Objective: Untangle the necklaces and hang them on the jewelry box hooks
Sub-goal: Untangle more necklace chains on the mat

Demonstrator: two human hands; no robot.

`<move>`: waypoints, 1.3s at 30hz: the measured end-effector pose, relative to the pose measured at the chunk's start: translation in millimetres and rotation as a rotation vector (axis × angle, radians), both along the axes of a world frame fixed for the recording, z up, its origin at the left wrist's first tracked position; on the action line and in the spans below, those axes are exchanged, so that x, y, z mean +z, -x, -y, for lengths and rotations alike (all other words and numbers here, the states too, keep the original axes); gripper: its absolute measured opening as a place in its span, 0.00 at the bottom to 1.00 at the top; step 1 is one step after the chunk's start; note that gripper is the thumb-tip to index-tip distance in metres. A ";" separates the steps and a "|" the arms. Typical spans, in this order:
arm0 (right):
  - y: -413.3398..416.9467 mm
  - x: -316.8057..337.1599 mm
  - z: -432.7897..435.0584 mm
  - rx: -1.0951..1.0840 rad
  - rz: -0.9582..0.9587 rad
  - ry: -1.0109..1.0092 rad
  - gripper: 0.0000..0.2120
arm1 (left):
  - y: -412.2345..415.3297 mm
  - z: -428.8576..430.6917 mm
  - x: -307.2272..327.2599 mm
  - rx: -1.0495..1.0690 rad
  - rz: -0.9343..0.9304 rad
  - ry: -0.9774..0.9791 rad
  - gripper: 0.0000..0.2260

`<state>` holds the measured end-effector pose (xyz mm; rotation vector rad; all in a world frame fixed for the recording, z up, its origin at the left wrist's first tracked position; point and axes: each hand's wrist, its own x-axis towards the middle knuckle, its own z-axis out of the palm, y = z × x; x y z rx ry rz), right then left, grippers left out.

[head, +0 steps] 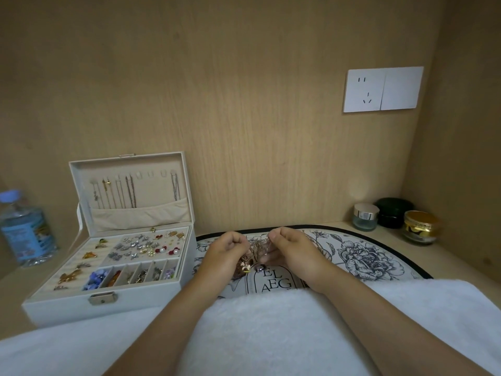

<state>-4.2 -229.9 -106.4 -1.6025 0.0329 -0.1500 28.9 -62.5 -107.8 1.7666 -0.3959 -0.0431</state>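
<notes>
Both hands are curled, pinching one tangled clump of necklaces (256,246) between them: the left hand (225,253) holds the lower, pendant end and the right hand (292,253) the upper chain. The clump sits over the floral mat (366,256), its long axis sloping from the far right down to the near left. In the one open jewelry box (67,308), five or so hung chains (130,191) drop straight down inside the upright lid. Three jars (365,217) stand on the right and one bottle (24,229) on the left.

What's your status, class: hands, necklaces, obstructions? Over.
Left hand, right hand: each grip pinching tangled necklaces over mat. Chains hung in jewelry box lid; some hooks free. Nothing blocking.
</notes>
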 end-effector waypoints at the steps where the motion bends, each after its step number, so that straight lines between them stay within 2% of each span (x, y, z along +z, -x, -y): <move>1: 0.7 0.7 -1.6 0.014 -0.020 -0.031 0.12 | 1.4 0.7 1.3 -0.004 -0.004 0.002 0.06; 4: 1.5 0.7 -1.5 0.001 -0.038 0.087 0.15 | 3.6 1.3 2.4 -0.031 -0.044 0.016 0.05; 7: 3.5 0.9 0.4 -0.031 -0.025 0.221 0.20 | 5.2 1.8 2.3 -0.032 0.062 -0.037 0.04; 10: 6.4 4.0 1.4 -0.091 -0.018 0.278 0.20 | 9.5 3.2 4.3 -0.064 0.115 -0.055 0.06; 13: 5.7 5.0 2.5 -0.017 -0.044 0.043 0.19 | 10.9 0.0 6.9 -0.099 0.125 -0.072 0.10; 17: 7.6 0.3 2.6 0.320 0.003 -0.170 0.17 | 15.1 -7.0 21.0 -0.110 0.207 -0.094 0.05; 21: 5.1 -1.5 -2.4 0.314 -0.004 -0.154 0.13 | 16.8 -13.1 30.4 -0.054 0.243 -0.155 0.03; 23: 4.1 0.4 -0.7 0.244 -0.004 -0.070 0.11 | 17.0 -14.5 33.6 0.029 0.265 -0.205 0.03; 26: 3.6 3.4 8.0 0.113 0.012 0.135 0.07 | 13.0 -14.7 32.5 0.111 0.205 -0.149 0.02; 33: 2.2 -0.6 36.3 -0.118 0.016 0.591 0.03 | -0.8 -6.8 6.2 0.052 0.023 -0.220 0.02; 36: 2.7 -4.5 40.8 -0.204 -0.009 0.983 0.05 | -5.7 -1.7 -3.4 0.105 0.133 -0.364 0.05; 39: 1.0 -6.8 40.6 -0.214 -0.039 1.094 0.06 | -11.7 -2.6 -10.0 0.161 0.321 -0.640 0.06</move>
